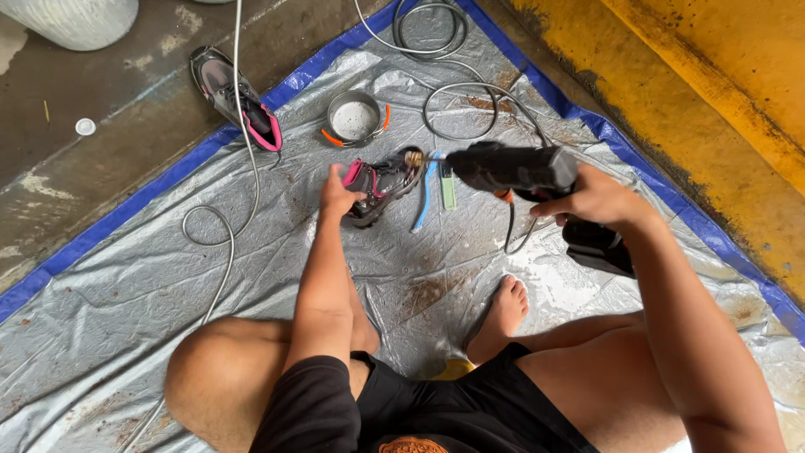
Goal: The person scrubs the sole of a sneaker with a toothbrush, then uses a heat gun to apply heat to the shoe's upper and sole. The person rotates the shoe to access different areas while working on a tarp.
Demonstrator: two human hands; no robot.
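Observation:
My left hand (338, 191) grips the heel of a dark shoe with pink trim (384, 182) lying on the silver tarp (126, 294). My right hand (592, 201) holds a black power drill (513, 170) level, pointing left. A small brass brush head (413, 158) on the drill's tip sits at the shoe's toe end. I am squatting, with my knees and one bare foot (503, 312) in view below.
A second shoe (236, 98) lies at the tarp's blue edge on the concrete. A small metal pot with an orange handle (354, 118), a blue brush (425, 194) and a green tool (448, 186) lie near the held shoe. Grey hose loops across the tarp. A yellow wall stands at right.

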